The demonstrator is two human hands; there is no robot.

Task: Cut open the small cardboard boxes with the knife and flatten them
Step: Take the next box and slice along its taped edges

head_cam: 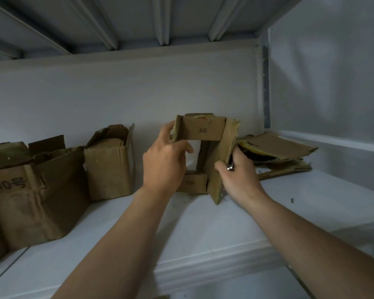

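Note:
A small brown cardboard box, opened at both ends so I see through it, is held up above the white shelf. Its upper flap is marked "#6". My left hand grips its left wall. My right hand holds the right wall and flap, with a dark knife pinched against the cardboard; only its metal end shows. A pile of flattened boxes lies to the right of my right hand.
A standing small box with open flaps is left of my hands. A bigger crumpled box printed "10" sits at the far left. The shelf's back wall and right side panel close the space; another shelf is overhead.

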